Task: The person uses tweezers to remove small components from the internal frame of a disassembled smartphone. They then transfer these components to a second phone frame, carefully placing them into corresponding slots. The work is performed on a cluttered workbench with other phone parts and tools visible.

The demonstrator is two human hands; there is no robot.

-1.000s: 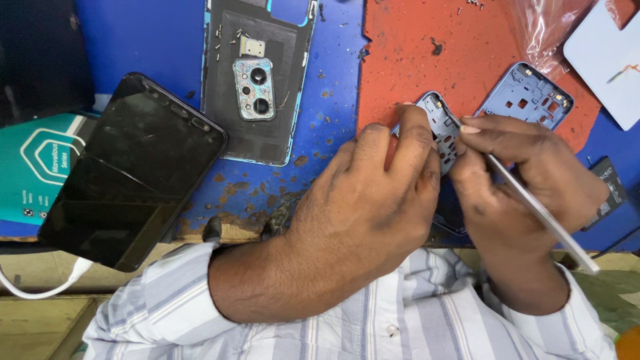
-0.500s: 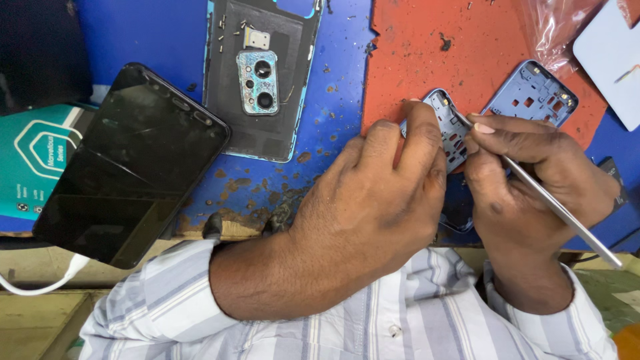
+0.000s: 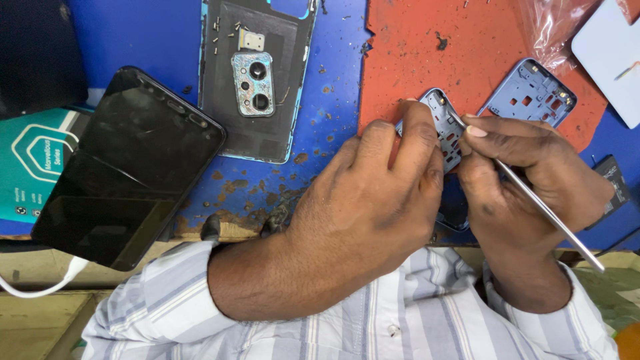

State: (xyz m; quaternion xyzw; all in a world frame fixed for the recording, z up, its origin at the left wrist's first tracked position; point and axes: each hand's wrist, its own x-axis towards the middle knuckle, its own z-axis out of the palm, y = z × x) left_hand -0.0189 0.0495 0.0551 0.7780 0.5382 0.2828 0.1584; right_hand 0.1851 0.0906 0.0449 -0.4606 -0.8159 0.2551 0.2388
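Your left hand [image 3: 373, 193] had its fingers clamped on a small blue-grey phone frame piece [image 3: 445, 127], held at the lower edge of the red mat [image 3: 467, 60]. Your right hand [image 3: 527, 173], fingers pinched together on thin metal tweezers [image 3: 533, 200], set their tip against that piece. Left of the mat lay an open phone back cover [image 3: 257, 80], and farther left a dark phone screen [image 3: 127, 167].

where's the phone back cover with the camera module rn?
In the head view the back cover lies inner side up at top centre on the blue mat, right of the black phone, left of the red mat, beyond the left hand.
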